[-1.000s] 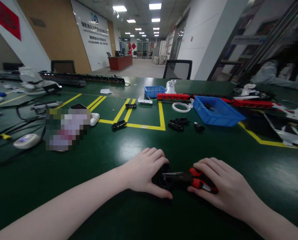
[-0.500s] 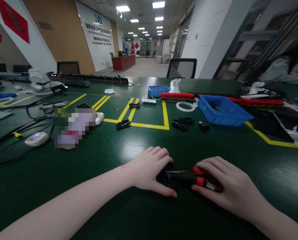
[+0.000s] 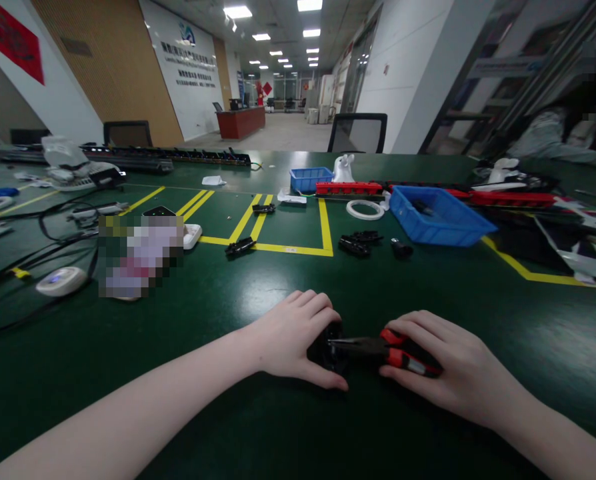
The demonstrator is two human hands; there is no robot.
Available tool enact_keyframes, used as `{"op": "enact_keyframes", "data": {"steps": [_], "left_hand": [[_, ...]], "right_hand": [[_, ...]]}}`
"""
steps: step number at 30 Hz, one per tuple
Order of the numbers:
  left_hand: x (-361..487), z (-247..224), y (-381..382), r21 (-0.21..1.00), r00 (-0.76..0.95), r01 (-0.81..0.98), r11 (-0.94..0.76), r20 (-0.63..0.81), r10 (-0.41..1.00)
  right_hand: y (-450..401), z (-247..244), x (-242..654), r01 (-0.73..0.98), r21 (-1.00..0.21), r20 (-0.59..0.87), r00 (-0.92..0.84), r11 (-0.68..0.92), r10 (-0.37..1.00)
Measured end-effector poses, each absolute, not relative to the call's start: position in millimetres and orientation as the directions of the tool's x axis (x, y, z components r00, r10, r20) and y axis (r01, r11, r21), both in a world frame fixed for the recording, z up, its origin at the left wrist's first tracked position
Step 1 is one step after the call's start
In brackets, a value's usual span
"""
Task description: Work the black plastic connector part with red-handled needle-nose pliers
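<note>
A small black part (image 3: 332, 357) lies on the dark green table, partly hidden under my left hand (image 3: 293, 343). That hand grips the part from the left, thumb on the near side and fingers on the far side. My right hand (image 3: 445, 363) is wrapped round the red and black handles of needle-nose pliers (image 3: 365, 346). The pliers point left, and their jaw tips touch or reach over the black part; I cannot tell what lies between the jaws. Several similar black parts (image 3: 354, 245) lie farther back on the table.
A blue bin (image 3: 441, 227) stands back right, with a smaller blue bin (image 3: 311, 178) behind. Nearby are a white ring (image 3: 365, 211) and a red strip (image 3: 348, 189). At left are a blurred-out phone-like object (image 3: 148, 257), a white mouse-shaped device (image 3: 61, 282) and black cables. A person's sleeve (image 3: 543, 137) shows far right.
The whole view has shifted slightly, so things sit a little farther left. Both hands keep their hold on the black part and the pliers.
</note>
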State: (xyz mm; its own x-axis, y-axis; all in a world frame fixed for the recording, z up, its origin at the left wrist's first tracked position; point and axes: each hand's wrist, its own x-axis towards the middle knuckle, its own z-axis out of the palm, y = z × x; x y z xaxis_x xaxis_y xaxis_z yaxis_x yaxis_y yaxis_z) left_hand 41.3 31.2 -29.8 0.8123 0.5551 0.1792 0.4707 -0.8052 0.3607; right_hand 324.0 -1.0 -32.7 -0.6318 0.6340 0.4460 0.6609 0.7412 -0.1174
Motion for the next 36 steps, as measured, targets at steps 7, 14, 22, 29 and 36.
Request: {"op": "enact_keyframes", "data": {"steps": [7, 14, 22, 29, 36], "left_hand": [[41, -29, 31, 0.348, 0.815, 0.468, -0.812, 0.185, 0.549], [42, -33, 32, 0.348, 0.814, 0.462, -0.816, 0.198, 0.545], [42, -30, 32, 0.325, 0.817, 0.468, -0.822, 0.195, 0.543], [41, -29, 33, 0.301, 0.825, 0.459, -0.836, 0.203, 0.527], [41, -31, 33, 0.305, 0.828, 0.458, -0.835, 0.195, 0.526]], "right_hand": [[-2, -37, 326, 0.668, -0.151, 0.424, -0.622, 0.729, 0.658], [-2, -43, 323, 0.677, -0.186, 0.41, -0.605, 0.712, 0.683], [-1, -40, 326, 0.673, -0.175, 0.424, -0.607, 0.718, 0.672], [3, -35, 326, 0.649, -0.059, 0.497, -0.639, 0.758, 0.587], [1, -33, 325, 0.657, 0.001, 0.518, -0.645, 0.754, 0.562]]}}
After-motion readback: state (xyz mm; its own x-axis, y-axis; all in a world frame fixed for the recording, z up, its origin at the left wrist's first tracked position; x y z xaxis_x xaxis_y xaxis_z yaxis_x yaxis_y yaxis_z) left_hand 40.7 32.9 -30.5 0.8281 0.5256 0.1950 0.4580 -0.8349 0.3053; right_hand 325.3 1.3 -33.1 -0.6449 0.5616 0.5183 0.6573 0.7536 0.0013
